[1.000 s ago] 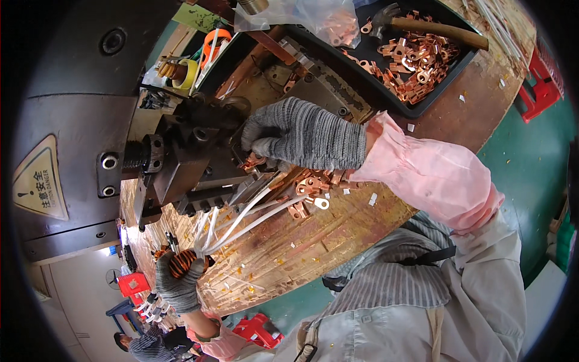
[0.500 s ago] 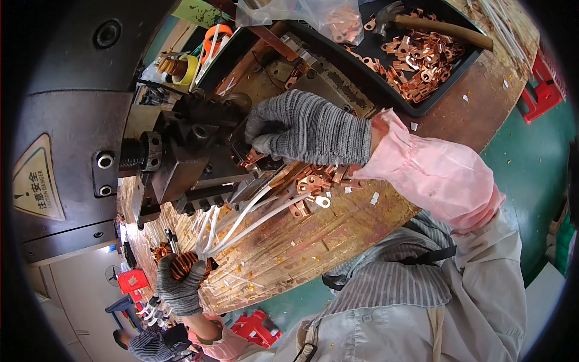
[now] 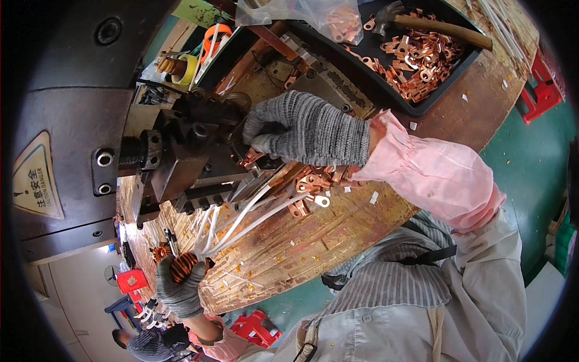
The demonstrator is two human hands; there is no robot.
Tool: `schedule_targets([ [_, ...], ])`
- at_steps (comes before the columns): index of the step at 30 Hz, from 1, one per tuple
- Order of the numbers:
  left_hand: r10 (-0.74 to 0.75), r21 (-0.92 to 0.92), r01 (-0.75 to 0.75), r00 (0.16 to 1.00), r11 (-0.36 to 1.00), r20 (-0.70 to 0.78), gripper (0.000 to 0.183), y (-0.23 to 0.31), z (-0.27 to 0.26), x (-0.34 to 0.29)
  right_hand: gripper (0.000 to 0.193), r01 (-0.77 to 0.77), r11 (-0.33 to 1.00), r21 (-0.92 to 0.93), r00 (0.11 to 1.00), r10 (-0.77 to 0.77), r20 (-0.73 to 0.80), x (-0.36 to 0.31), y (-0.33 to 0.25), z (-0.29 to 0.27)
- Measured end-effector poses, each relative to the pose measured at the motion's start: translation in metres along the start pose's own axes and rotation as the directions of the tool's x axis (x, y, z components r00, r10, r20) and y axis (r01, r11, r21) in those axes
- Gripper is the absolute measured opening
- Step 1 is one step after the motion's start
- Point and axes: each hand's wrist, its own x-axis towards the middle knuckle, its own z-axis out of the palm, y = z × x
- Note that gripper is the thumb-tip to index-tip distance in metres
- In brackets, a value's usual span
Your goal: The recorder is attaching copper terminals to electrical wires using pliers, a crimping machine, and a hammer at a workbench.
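My left hand (image 3: pixel 180 292), in a grey knit glove, wraps round a coil wound with copper wire (image 3: pixel 183 266) at the lower left. White sleeved leads (image 3: pixel 244 214) run from the coil up toward the dark metal tooling (image 3: pixel 181 160) of a press. At the tooling, my right hand (image 3: pixel 295 130), gloved alike, is closed with thumb and fingers together at a copper terminal lug (image 3: pixel 252 157). The fingertips partly hide the lug, and how the lead ends sit in it cannot be made out. Loose copper lugs (image 3: pixel 310 184) lie on the worn wooden bench just below that hand.
A black tray (image 3: pixel 416 108) with many copper lugs and a hammer (image 3: pixel 443 30) stands at the far right. Beside it lies a clear plastic bag (image 3: pixel 301 13). The press body (image 3: pixel 72 151) fills the left. Yellow tape (image 3: pixel 190 69) sits behind; a person (image 3: pixel 151 344) is at lower left.
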Motion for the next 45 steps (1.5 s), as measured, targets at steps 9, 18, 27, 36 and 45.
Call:
schedule_targets([
  [9,0.049,0.065,-0.048,0.999,0.997,-0.01,0.057,0.002,-0.005,0.005,0.016,0.016,0.999,0.031,1.0,-0.017,0.012,0.001,0.001,-0.002],
  [18,0.023,-0.051,-0.021,0.999,0.998,0.031,0.061,-0.011,-0.013,-0.008,0.016,-0.03,0.991,0.13,0.995,0.017,0.1,-0.029,-0.013,-0.001],
  [27,0.224,0.105,-0.211,0.967,0.972,-0.125,0.063,-0.021,-0.015,-0.027,0.017,-0.306,0.869,0.388,0.951,0.257,0.173,-0.066,-0.012,0.014],
  [36,0.385,0.243,-0.336,0.901,0.91,-0.199,0.068,-0.016,-0.019,-0.035,0.016,-0.414,0.743,0.526,0.91,0.36,0.207,-0.069,-0.021,0.022],
  [45,-0.048,-0.14,0.067,0.989,0.988,0.138,0.068,-0.012,-0.023,-0.031,0.013,0.3,0.94,-0.162,0.95,-0.31,-0.038,-0.066,-0.032,0.021],
])
